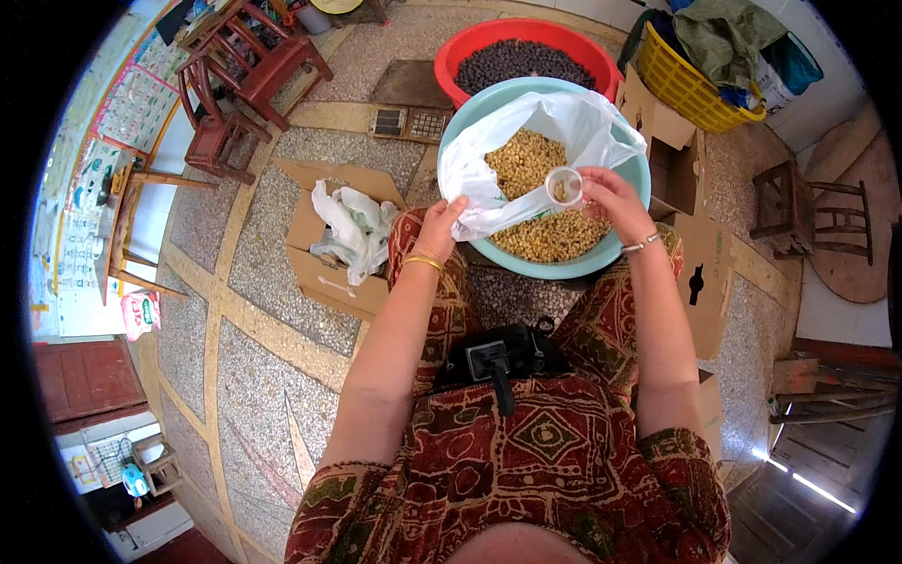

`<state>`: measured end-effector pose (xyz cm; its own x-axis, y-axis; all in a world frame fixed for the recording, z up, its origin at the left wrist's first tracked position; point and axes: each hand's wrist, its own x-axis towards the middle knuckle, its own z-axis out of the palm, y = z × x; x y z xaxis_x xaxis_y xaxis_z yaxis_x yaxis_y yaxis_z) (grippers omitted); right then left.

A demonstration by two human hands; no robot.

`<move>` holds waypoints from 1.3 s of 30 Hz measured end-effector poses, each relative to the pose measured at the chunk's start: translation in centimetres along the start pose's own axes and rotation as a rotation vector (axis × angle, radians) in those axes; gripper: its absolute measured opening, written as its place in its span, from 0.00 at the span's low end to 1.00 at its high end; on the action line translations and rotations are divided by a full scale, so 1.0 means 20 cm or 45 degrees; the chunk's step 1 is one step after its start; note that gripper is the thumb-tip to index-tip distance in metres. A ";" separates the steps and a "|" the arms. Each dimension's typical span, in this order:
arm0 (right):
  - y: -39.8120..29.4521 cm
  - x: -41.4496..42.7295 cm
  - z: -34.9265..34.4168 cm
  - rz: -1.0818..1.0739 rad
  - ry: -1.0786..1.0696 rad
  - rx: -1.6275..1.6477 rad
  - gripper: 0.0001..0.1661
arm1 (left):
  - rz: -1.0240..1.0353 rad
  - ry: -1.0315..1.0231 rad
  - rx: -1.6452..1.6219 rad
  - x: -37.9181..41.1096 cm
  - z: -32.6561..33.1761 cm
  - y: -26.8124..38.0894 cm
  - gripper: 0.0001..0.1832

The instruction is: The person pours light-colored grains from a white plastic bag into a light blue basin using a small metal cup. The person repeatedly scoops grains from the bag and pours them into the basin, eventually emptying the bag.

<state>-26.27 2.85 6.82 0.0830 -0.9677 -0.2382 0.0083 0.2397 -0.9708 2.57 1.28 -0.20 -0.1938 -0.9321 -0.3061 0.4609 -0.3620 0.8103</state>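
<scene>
A pale blue plastic basin (638, 233) stands before me with small tan kernels (553, 240) in it. Over the basin lies a white plastic bag (479, 158), its mouth spread wide, and more of the same kernels (525, 158) are inside. My left hand (440, 225) pinches the bag's near left edge. Above the bag's right side, my right hand (613, 201) holds a small clear plastic cup (564, 186) by its rim; some kernels show in or through it.
Behind the basin is a red tub (451, 53) of dark round fruits or nuts. An opened cardboard box (338, 292) with plastic bags stands left; more cardboard boxes (705, 282) stand right. A yellow basket (676, 77) is at the back right, wooden chairs (218, 137) at the back left.
</scene>
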 end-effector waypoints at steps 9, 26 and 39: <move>-0.01 0.23 0.17 -1.015 0.421 -1.383 0.25 | 0.001 -0.033 -0.007 0.02 0.00 -0.02 0.22; 0.11 0.03 -0.03 -0.313 0.070 -0.435 0.25 | -0.007 -0.026 0.025 0.01 -0.01 -0.01 0.21; 0.43 0.03 0.02 -0.468 0.254 -1.371 0.22 | -0.018 0.035 0.014 0.01 0.00 -0.01 0.20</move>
<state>-25.77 4.35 -1.69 0.0918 -0.9833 0.1569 -0.8628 -0.1572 -0.4804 2.40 1.19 -0.34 -0.1760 -0.9271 -0.3308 0.4489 -0.3747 0.8112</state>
